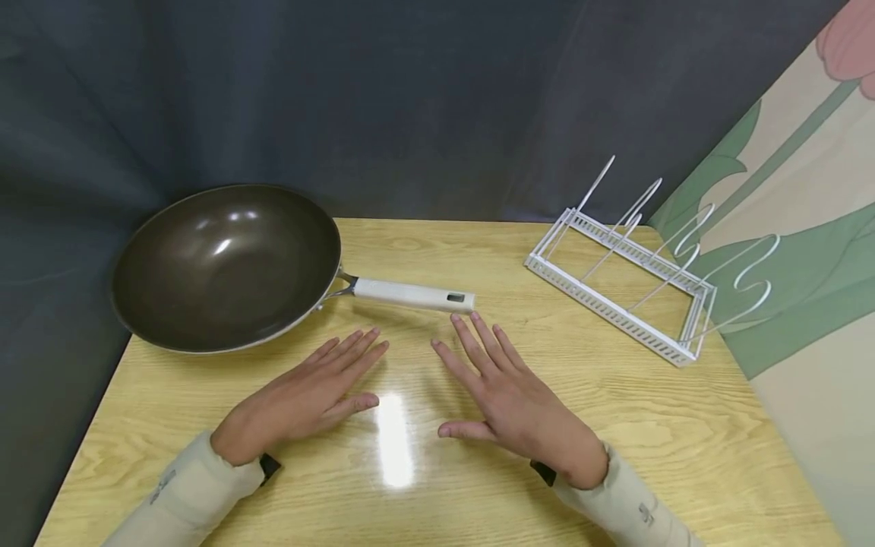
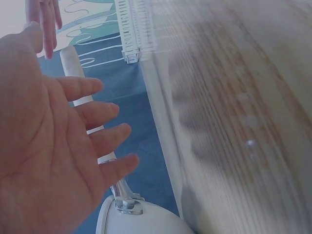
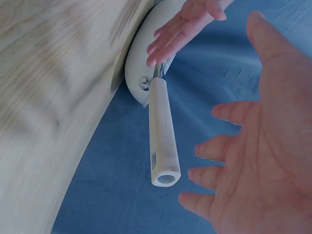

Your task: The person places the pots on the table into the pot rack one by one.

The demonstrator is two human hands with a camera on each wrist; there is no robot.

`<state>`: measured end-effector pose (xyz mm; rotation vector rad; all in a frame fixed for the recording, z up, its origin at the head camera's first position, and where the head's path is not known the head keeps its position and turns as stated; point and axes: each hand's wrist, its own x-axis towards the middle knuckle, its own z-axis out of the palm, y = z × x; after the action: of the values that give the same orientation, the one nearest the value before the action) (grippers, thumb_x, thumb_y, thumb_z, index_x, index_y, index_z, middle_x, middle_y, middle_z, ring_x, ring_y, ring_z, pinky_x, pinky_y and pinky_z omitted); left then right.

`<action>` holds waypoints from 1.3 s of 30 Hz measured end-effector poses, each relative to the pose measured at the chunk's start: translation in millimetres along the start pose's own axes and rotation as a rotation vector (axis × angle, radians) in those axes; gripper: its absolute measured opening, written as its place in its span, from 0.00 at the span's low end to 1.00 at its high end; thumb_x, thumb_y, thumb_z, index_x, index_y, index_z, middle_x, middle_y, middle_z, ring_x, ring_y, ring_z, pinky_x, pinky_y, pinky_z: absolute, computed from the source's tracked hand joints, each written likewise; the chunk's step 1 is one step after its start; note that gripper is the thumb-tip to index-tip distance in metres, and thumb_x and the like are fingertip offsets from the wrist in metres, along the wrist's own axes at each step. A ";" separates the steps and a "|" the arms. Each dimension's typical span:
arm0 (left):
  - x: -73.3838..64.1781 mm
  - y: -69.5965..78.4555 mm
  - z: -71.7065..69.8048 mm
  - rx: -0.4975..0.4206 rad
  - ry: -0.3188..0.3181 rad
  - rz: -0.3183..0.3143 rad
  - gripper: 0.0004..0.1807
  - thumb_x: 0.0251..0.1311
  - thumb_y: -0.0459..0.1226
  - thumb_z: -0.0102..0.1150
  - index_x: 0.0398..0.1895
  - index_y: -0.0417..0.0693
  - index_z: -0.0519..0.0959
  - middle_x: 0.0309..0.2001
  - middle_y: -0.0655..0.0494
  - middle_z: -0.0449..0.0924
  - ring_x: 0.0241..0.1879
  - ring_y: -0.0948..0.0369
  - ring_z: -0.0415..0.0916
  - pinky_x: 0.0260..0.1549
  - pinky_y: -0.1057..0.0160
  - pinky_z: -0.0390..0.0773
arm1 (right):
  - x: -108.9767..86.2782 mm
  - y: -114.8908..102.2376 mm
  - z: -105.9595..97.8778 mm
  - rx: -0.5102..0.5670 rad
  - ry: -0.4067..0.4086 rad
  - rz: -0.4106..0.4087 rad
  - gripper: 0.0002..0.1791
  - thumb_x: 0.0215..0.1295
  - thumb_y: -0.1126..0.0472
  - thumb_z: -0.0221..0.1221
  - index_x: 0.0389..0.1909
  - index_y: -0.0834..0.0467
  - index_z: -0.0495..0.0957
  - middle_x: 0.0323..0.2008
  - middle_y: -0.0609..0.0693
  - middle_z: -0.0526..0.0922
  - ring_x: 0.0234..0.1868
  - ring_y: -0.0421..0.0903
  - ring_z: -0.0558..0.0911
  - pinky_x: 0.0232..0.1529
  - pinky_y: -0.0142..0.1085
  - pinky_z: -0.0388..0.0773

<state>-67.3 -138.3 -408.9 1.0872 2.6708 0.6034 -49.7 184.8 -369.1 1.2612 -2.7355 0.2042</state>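
A wok with a dark brown inside (image 1: 229, 266) and a white outside (image 2: 141, 222) stands at the back left of the wooden table. Its pale handle (image 1: 413, 295) points right, with a slot near the end. My left hand (image 1: 307, 403) is held palm down in front of the wok, fingers straight and holding nothing. To the right, my right hand (image 1: 509, 403) is spread palm down, its fingertips just short of the handle's end in the head view. At the back right sits a white wire rack (image 1: 618, 285) with upright curved dividers on a slotted rectangular base.
A dark curtain (image 1: 424, 114) hangs behind the table (image 1: 437, 509) and along its left side. On the right is a wall covering with a flower pattern (image 1: 807, 228), close beside the rack's dividers.
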 end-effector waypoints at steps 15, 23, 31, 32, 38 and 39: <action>4.3 2.1 1.2 -0.103 0.018 0.030 0.40 0.78 0.59 0.41 0.84 0.51 0.47 0.82 0.46 0.43 0.80 0.53 0.41 0.75 0.44 0.45 | 14.0 14.5 -5.1 -0.032 0.036 0.046 0.50 0.73 0.28 0.47 0.83 0.56 0.47 0.81 0.65 0.38 0.80 0.65 0.40 0.75 0.61 0.45; 6.4 2.7 -0.1 -0.186 0.059 0.041 0.39 0.79 0.57 0.43 0.84 0.52 0.47 0.82 0.50 0.43 0.79 0.54 0.45 0.73 0.43 0.55 | 24.1 22.4 -5.9 -0.041 0.045 0.085 0.49 0.72 0.43 0.62 0.82 0.59 0.47 0.81 0.66 0.39 0.80 0.65 0.39 0.75 0.61 0.45; 12.5 1.2 3.9 -0.386 0.017 0.002 0.38 0.80 0.56 0.40 0.84 0.55 0.46 0.82 0.56 0.41 0.79 0.60 0.42 0.74 0.48 0.53 | 31.7 26.5 -7.6 -0.049 0.009 0.138 0.49 0.73 0.44 0.62 0.82 0.60 0.47 0.81 0.66 0.40 0.80 0.64 0.40 0.75 0.62 0.44; 13.8 1.4 4.4 -0.410 0.007 0.003 0.37 0.80 0.56 0.40 0.84 0.54 0.45 0.83 0.56 0.41 0.79 0.61 0.42 0.74 0.49 0.52 | 32.9 26.8 -8.0 -0.054 0.006 0.142 0.49 0.73 0.44 0.61 0.82 0.61 0.47 0.81 0.66 0.41 0.80 0.64 0.41 0.75 0.62 0.44; 21.1 1.7 5.9 -0.514 -0.029 0.036 0.36 0.83 0.51 0.38 0.84 0.50 0.43 0.83 0.55 0.42 0.79 0.60 0.42 0.75 0.50 0.50 | 41.3 27.0 -10.9 -0.028 -0.019 0.189 0.48 0.74 0.43 0.60 0.82 0.61 0.47 0.81 0.64 0.40 0.81 0.62 0.39 0.75 0.61 0.43; 22.2 1.3 6.2 -0.529 -0.025 0.038 0.35 0.83 0.50 0.39 0.84 0.50 0.43 0.83 0.54 0.42 0.79 0.59 0.43 0.75 0.49 0.51 | 42.8 27.2 -11.6 -0.020 -0.025 0.198 0.48 0.74 0.43 0.60 0.82 0.61 0.47 0.81 0.64 0.39 0.80 0.62 0.39 0.75 0.61 0.42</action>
<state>-80.3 -120.0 -414.5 0.9751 2.2647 1.2036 -97.3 172.4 -352.5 0.9939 -2.8754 0.1805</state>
